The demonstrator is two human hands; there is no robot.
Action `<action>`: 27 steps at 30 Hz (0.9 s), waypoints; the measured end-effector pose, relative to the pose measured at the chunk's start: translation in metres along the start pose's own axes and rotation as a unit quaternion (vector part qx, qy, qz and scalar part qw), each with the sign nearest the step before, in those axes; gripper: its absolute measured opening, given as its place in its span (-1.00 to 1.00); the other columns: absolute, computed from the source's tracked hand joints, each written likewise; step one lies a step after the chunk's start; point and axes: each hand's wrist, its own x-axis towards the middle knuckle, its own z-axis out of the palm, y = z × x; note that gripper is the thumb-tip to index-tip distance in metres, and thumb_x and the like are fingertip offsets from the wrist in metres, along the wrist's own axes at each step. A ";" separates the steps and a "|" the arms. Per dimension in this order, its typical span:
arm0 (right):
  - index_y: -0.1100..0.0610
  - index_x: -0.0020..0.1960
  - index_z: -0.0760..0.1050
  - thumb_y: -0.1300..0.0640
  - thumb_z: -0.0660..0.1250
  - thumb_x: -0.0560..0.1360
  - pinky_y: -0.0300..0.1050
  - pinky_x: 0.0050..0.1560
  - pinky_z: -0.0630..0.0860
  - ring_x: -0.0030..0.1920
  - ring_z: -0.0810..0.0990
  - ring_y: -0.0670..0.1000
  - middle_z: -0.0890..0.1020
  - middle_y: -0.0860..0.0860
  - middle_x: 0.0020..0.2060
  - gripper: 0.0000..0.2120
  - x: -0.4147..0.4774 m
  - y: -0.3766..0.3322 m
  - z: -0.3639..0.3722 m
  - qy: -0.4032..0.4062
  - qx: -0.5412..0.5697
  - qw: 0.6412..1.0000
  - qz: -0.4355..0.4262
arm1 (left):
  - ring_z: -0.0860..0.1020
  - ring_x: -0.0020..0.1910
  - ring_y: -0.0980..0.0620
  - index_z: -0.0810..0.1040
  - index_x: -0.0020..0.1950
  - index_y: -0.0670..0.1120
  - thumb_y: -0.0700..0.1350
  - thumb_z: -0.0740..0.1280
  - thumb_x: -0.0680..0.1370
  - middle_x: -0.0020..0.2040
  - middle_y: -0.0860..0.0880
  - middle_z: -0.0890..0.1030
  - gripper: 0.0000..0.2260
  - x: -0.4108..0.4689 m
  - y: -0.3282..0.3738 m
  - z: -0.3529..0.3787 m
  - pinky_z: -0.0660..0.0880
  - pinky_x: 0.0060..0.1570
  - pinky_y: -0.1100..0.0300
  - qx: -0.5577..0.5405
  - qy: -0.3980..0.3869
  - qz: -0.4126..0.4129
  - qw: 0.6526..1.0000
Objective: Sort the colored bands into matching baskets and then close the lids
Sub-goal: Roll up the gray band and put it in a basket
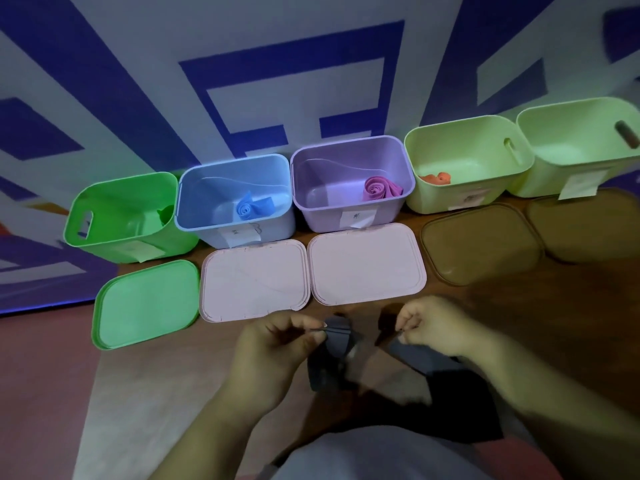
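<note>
Hanging between the left hand (pixel 277 344) and the right hand (pixel 429 327), held apart and each pinched on it, the dark grey band (pixel 337 337) is kept just short of the lids (pixel 256 282), probably to be rolled for the open baskets (pixel 322 216) beyond.

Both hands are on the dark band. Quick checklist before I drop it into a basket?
1. Grip: left hand and right hand both pinch the dark band: ok.
2. Band rolled up like the blue band: it stretches loose between the hands: not ok.
3. Matching basket: the far-right basket shows no band, but its label is unreadable: cannot tell.
4. That basket open, with the brown lid flat on the table in front of it: ok.
5. Green basket filled: a green shape shows inside, unclear: cannot tell.
</note>
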 end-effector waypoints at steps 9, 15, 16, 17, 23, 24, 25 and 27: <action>0.12 -0.22 0.63 0.31 0.50 0.42 -0.21 -0.29 0.46 -0.35 0.51 -0.05 0.62 -0.06 -0.44 -0.87 -0.052 -0.109 -0.005 0.089 0.247 0.964 -0.032 | 0.65 -0.24 0.17 0.69 -0.17 -0.11 -0.37 0.48 0.42 -0.23 0.01 0.72 -0.84 -0.034 0.033 -0.047 0.55 -0.19 0.35 0.017 -0.001 0.130 0.991; 0.02 -0.33 0.67 0.32 0.49 0.41 -0.03 -0.09 0.55 -0.25 0.55 0.06 0.67 0.04 -0.36 -0.76 -0.086 -0.181 0.011 0.154 0.337 0.926 -0.077 | 0.65 -0.24 0.20 0.70 -0.18 -0.01 -0.28 0.54 0.37 -0.24 0.09 0.71 -0.83 -0.060 0.048 -0.083 0.53 -0.19 0.37 0.047 0.002 0.211 0.976; 0.00 -0.33 0.68 0.31 0.49 0.41 -0.01 -0.07 0.56 -0.24 0.56 0.05 0.67 0.03 -0.35 -0.75 -0.092 -0.193 0.015 0.154 0.350 0.920 -0.088 | 0.65 -0.24 0.20 0.69 -0.15 0.03 -0.25 0.56 0.37 -0.24 0.11 0.71 -0.81 -0.064 0.051 -0.090 0.53 -0.19 0.36 0.055 0.001 0.231 0.971; -0.01 -0.33 0.68 0.31 0.49 0.41 -0.01 -0.04 0.58 -0.23 0.58 0.04 0.68 0.01 -0.35 -0.75 -0.098 -0.204 0.020 0.152 0.363 0.914 -0.101 | 0.65 -0.22 0.19 0.69 -0.13 0.07 -0.22 0.56 0.36 -0.23 0.13 0.71 -0.79 -0.068 0.052 -0.096 0.54 -0.18 0.35 0.063 0.003 0.249 0.966; 0.05 -0.32 0.68 0.25 0.52 0.30 -0.07 -0.09 0.56 -0.22 0.60 0.01 0.67 0.02 -0.32 -0.88 -0.136 -0.266 0.056 0.086 0.451 0.877 -0.144 | 0.67 -0.18 0.08 0.67 -0.12 0.08 -0.07 0.53 0.34 -0.19 0.11 0.70 -0.84 -0.084 0.053 -0.127 0.57 -0.13 0.26 0.059 0.033 0.314 0.947; 0.06 -0.32 0.68 0.18 0.52 0.23 -0.09 -0.12 0.55 -0.23 0.61 0.00 0.67 0.03 -0.31 -0.94 -0.142 -0.273 0.061 0.071 0.465 0.870 -0.146 | 0.67 -0.18 0.08 0.67 -0.14 0.06 -0.11 0.55 0.34 -0.19 0.10 0.70 -0.84 -0.085 0.051 -0.132 0.56 -0.13 0.26 0.057 0.042 0.322 0.944; 0.08 -0.32 0.67 0.14 0.50 0.18 -0.13 -0.17 0.55 -0.26 0.62 -0.02 0.67 0.03 -0.32 -0.92 -0.146 -0.277 0.066 0.058 0.479 0.864 -0.147 | 0.67 -0.18 0.07 0.67 -0.16 0.04 -0.17 0.56 0.34 -0.19 0.10 0.70 -0.84 -0.087 0.049 -0.137 0.56 -0.13 0.27 0.059 0.054 0.330 0.940; 0.13 -0.32 0.65 0.17 0.46 0.16 -0.21 -0.26 0.57 -0.31 0.62 -0.04 0.65 0.05 -0.34 -0.91 -0.151 -0.283 0.075 0.035 0.510 0.848 -0.139 | 0.68 -0.17 0.08 0.66 -0.17 0.04 -0.22 0.55 0.33 -0.18 0.11 0.70 -0.80 -0.090 0.046 -0.144 0.57 -0.12 0.27 0.066 0.081 0.345 0.933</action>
